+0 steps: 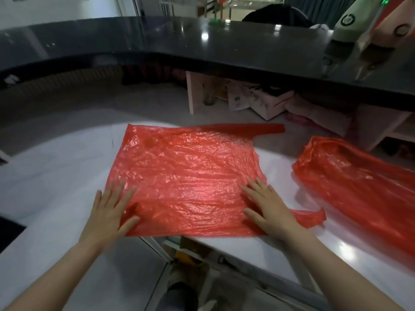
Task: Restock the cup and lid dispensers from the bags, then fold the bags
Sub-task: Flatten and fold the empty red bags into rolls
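A red plastic bag lies spread flat on the white counter, its handles pointing right. My left hand presses flat on the bag's near left corner, fingers straight and spread. At the near right edge my right hand also lies flat on the plastic, beside the lower handle. A second red bag lies crumpled on the counter to the right, apart from both hands.
A dark raised bar top curves across the back. Pink and green cup sleeves stand at its far right. Boxes and shelves sit under it. The counter's near edge runs just below the bag, with floor and my foot beneath.
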A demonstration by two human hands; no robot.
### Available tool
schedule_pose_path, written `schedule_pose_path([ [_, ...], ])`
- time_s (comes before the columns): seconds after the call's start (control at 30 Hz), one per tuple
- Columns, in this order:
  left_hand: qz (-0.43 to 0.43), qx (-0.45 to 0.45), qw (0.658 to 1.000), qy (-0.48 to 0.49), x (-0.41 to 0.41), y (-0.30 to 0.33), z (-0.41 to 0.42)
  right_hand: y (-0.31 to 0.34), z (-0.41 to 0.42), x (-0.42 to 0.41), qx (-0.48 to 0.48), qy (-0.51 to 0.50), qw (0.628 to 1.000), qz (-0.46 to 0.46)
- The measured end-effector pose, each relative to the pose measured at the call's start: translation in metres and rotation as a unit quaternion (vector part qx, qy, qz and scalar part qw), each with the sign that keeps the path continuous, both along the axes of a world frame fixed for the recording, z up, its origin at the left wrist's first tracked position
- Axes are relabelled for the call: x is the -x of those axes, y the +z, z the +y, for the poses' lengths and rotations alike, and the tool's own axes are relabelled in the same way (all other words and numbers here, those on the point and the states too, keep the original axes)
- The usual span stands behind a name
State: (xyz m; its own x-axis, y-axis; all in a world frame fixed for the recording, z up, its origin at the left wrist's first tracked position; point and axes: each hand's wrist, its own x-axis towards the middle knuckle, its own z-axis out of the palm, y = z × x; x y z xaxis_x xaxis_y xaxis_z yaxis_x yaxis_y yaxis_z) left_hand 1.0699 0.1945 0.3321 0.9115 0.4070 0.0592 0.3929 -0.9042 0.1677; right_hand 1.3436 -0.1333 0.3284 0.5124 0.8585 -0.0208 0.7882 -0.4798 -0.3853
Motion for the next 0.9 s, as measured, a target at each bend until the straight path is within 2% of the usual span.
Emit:
schedule_pose_path([
  [0.07,0.01,-0.048,0.996,-0.074,0.013,-0.002,-0.008,0.006,-0.006,0.004,-0.054,0.029,0.997,-0.044],
  [0.17,0.05,-0.098,0.988,-0.111,0.022,-0.005,-0.009,0.01,-0.006,0.016,-0.099,0.079,0.982,-0.139],
  [0.3,0.1,-0.143,0.976,-0.131,0.027,-0.005,-0.008,0.008,-0.003,0.038,-0.011,0.136,0.976,-0.171],
  [0.37,0.095,-0.139,0.98,-0.107,0.029,-0.004,-0.007,0.006,-0.001,0.048,0.019,0.123,0.979,-0.162],
  [0.47,0.027,-0.097,0.994,-0.038,0.034,-0.005,-0.004,0.004,0.007,0.063,-0.022,0.051,0.987,-0.153],
  [0.6,-0.1,-0.035,0.992,0.075,0.042,-0.008,-0.007,0.009,0.025,0.065,-0.083,0.015,0.978,-0.189],
  [0.7,-0.168,0.059,0.967,0.185,0.047,-0.003,-0.006,0.029,0.032,0.047,-0.081,-0.007,0.975,-0.209],
  [0.83,-0.255,0.145,0.931,0.216,0.039,0.013,0.003,0.055,0.038,0.026,-0.094,-0.041,0.964,-0.246],
  [0.9,-0.301,0.222,0.9,0.223,0.032,0.021,0.006,0.064,0.039,0.019,-0.122,-0.062,0.953,-0.269],
])
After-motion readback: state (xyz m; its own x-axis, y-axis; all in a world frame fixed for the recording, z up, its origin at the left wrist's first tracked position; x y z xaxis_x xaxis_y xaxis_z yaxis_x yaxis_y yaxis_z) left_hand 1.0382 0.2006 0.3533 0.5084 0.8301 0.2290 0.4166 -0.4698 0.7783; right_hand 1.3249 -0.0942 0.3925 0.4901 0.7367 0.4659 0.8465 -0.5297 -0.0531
